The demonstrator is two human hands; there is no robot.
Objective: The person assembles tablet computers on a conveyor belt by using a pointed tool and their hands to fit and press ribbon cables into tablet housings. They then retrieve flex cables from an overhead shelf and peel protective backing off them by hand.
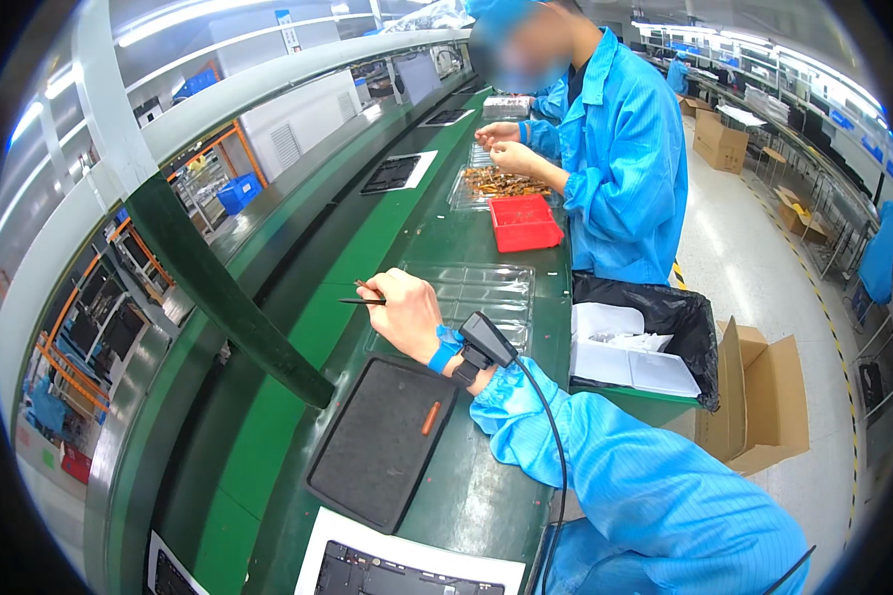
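Right hand [405,315], grip clamped on one slim black tool [351,300], hovers mid-frame between one dark mat [367,436] and one red bin [531,241].

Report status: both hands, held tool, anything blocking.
Right grip closed on slim black tool, near clear tray. Left grip out of view. Orange-brown strip lying on black mat. Nothing visibly blocking the tool.
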